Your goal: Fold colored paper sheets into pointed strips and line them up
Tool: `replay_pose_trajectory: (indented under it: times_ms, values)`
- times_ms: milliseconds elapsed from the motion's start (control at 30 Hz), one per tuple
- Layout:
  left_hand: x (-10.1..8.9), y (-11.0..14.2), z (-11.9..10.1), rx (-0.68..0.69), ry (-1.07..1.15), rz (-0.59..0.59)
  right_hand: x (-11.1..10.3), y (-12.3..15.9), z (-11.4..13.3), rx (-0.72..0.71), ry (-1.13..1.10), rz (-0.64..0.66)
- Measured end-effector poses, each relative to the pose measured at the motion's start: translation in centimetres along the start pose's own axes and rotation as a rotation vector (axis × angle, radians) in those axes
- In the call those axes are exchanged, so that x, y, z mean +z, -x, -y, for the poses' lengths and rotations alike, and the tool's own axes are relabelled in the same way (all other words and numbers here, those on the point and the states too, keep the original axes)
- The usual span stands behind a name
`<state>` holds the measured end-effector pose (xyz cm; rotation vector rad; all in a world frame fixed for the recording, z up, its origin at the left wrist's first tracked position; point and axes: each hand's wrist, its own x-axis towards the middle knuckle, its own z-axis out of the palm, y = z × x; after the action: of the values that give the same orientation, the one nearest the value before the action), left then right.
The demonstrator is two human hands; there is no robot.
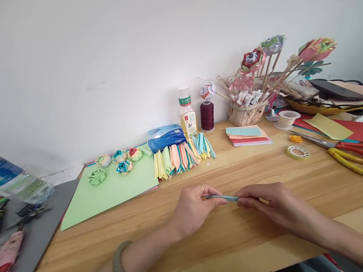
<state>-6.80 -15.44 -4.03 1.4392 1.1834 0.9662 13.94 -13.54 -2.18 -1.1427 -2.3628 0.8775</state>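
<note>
Between my two hands stretches a narrow folded strip of blue paper point(229, 197), held above the wooden table. My left hand point(198, 208) pinches its left end between thumb and fingers. At its right end, my right hand point(274, 206) grips it with thumb and fingertips. Beyond my hands lie several folded paper pieces point(177, 159) in yellow, green, peach, red and blue, standing in a row. To their left, several folded paper flowers point(124, 167) rest on a light green sheet point(110, 201). A stack of coloured paper point(248, 135) lies behind my right hand.
At right are scissors point(323, 141) with red and yellow handles, a tape roll point(298, 152) and a thread spool point(287, 119). A basket of paper flowers point(249, 113), a purple thread cone point(207, 115), a bottle point(187, 113) and a tissue pack point(166, 137) line the wall. A glue gun point(7, 260) lies left.
</note>
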Motion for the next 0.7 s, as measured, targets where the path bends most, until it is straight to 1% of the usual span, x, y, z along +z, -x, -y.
replay_pose_trajectory:
  times_ms: [100, 200, 267, 300, 367, 400, 433, 467, 533, 633, 667, 700]
  values:
    - [-0.2, 0.3, -0.3, 0.019, -0.061, 0.069, -0.1, 0.2, -0.1, -0.008, -0.035, 0.008]
    - [-0.9, 0.2, -0.7, 0.092, -0.145, 0.173, -0.8, 0.3, -0.5, 0.001, -0.079, 0.029]
    - [-1.7, -0.1, -0.9, 0.127, -0.147, 0.18, -1.4, 0.5, -0.9, 0.034, -0.09, 0.019]
    - [-2.1, -0.3, -1.0, 0.138, -0.139, 0.143, -1.7, 0.6, -1.1, 0.055, -0.093, 0.001]
    - [-2.8, -0.8, -1.2, 0.147, -0.099, -0.055, -2.2, 0.7, -1.4, 0.094, -0.095, -0.031]
    - [-2.9, -1.0, -1.3, 0.159, -0.092, -0.129, -2.3, 0.7, -1.4, 0.103, -0.093, -0.037]
    - [-2.8, -1.1, -1.5, 0.18, -0.1, -0.153, -2.3, 0.7, -1.3, 0.102, -0.091, -0.032]
    - [-2.6, -1.0, -1.7, 0.199, -0.124, -0.146, -2.2, 0.6, -1.1, 0.093, -0.084, -0.021]
    - [-1.8, -0.6, -2.1, 0.239, -0.245, -0.054, -1.6, 0.4, -0.4, 0.059, -0.065, 0.003]
    - [-0.6, 0.2, -2.5, 0.275, -0.521, 0.197, -0.6, 0.2, 0.4, 0.004, -0.04, 0.023]
    - [-0.4, 0.4, -2.5, 0.284, -0.545, 0.229, -0.4, 0.2, 0.4, -0.002, -0.031, 0.028]
    - [-0.3, 0.5, -2.5, 0.261, -0.538, 0.233, -0.3, 0.2, 0.3, 0.001, -0.023, 0.034]
